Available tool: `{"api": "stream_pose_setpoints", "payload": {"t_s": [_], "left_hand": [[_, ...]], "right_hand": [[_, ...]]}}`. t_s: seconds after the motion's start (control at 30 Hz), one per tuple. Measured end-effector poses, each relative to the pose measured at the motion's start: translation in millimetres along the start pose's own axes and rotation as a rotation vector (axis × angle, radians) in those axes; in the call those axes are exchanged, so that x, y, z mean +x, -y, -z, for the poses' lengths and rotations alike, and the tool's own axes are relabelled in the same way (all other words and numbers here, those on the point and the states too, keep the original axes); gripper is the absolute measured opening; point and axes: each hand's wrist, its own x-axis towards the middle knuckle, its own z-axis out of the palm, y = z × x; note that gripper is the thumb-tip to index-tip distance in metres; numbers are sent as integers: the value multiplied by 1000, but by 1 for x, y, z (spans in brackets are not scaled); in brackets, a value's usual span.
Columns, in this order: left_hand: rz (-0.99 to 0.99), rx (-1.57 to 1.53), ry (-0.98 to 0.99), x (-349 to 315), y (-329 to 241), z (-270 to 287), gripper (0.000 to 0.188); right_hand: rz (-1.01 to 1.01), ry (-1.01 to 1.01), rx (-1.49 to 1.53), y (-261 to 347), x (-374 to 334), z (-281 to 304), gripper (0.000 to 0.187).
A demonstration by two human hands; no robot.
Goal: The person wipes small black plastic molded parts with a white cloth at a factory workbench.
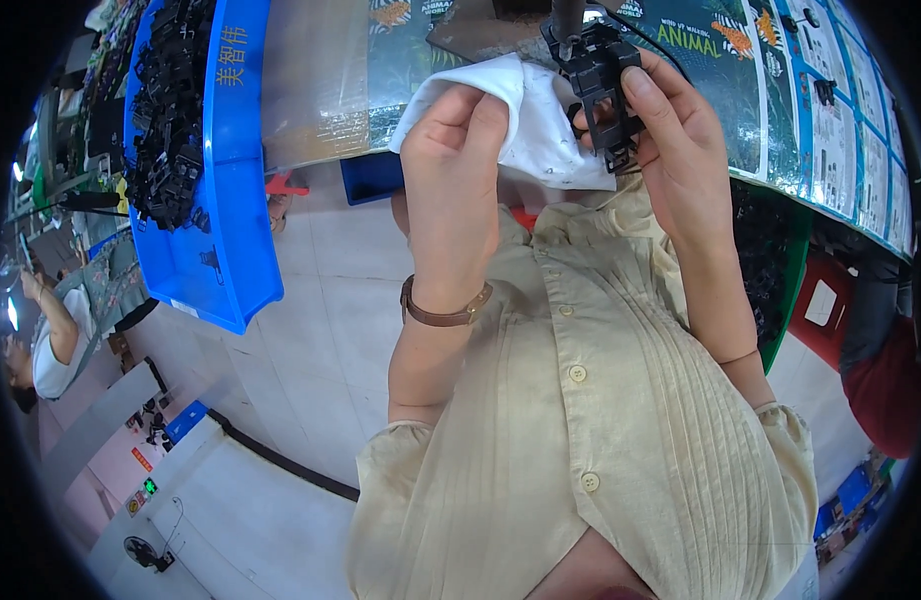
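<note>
A white cloth (546,125) with small dark specks hangs over the near edge of the table, between my two hands. My left hand (451,170) pinches its left part, thumb against curled fingers. My right hand (681,150) grips a black plastic frame part (603,85) with openings in it, thumb on its right side. That part is raised beside the cloth's right side, below a dark upright tool (569,18) at the top of the view. Whether the part touches the tool I cannot tell.
At the left stands a blue bin (243,200) heaped with black plastic parts (168,120). Printed sheets cover the table (326,85). A blue-lined tray (851,110) with a few black pieces lies at the right. Other people (66,340) are at both sides.
</note>
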Motion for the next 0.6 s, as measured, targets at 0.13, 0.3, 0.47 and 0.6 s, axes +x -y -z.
{"api": "stream_pose_setpoints", "payload": {"t_s": [0.13,0.3,0.47,0.6], "left_hand": [[-2,-3,-1,1,1,1,24],[-23,-72,-61,1,2,-3,19],[-12,-68,-52,0,2,-5,19],[-24,-59,-37,2,1,-4,18]], "right_hand": [[3,19,5,-1,1,1,27],[12,13,2,0,1,0,26],[13,7,18,0,-1,0,26],[12,18,15,0,0,0,25]]}}
